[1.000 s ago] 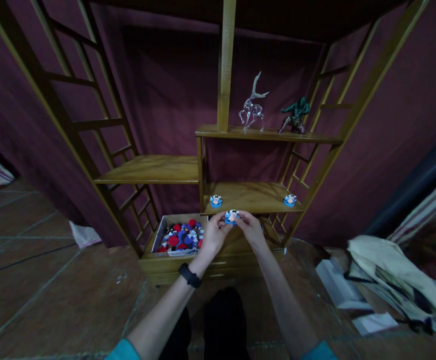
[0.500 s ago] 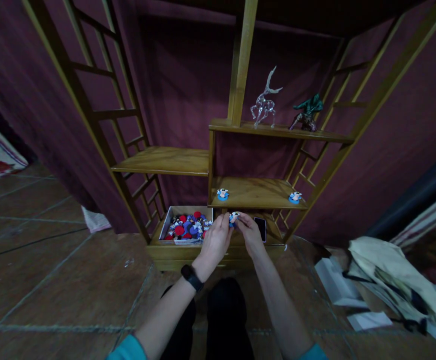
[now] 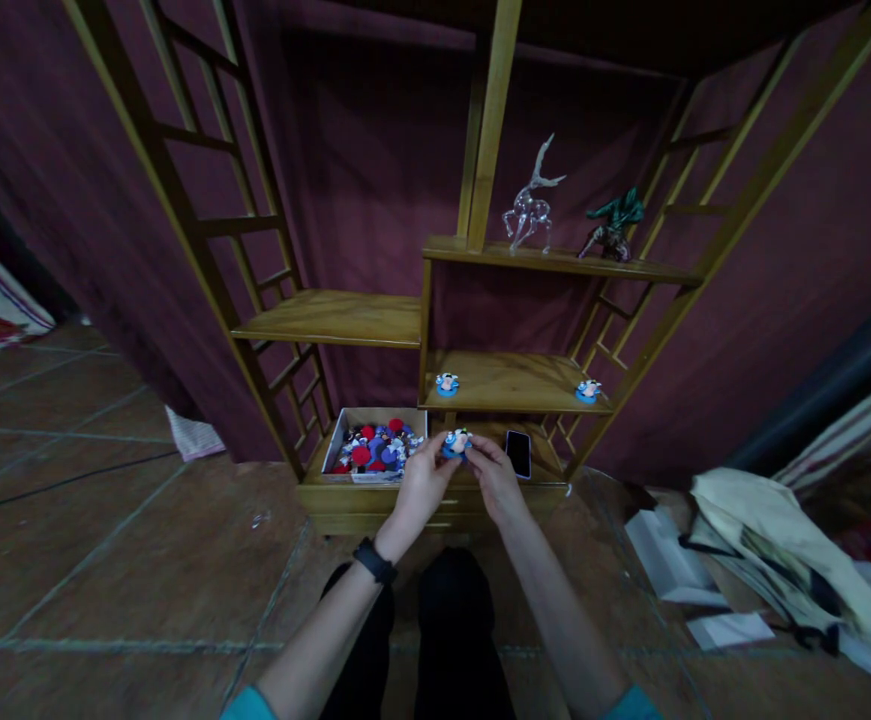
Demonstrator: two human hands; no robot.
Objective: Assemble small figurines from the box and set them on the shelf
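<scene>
A small blue and white figurine on a round blue base is held between my two hands, in front of the shelf unit. My left hand pinches its left side, with a dark watch on that wrist. The fingertips of my right hand close on its right edge. Two similar figurines stand on the shelf just beyond: one at the left end, the other at the right end. To the left of my hands sits an open cardboard box full of red, purple and blue pieces.
A phone lies on the bottom board right of my hands. Higher up stand a clear deer figure and a dark green figure. White boxes and a cream cloth bag lie on the floor at right.
The figurine has been turned and shows more of its front and blue base. My fingers have shifted to its sides, and my hands have come slightly lower.
</scene>
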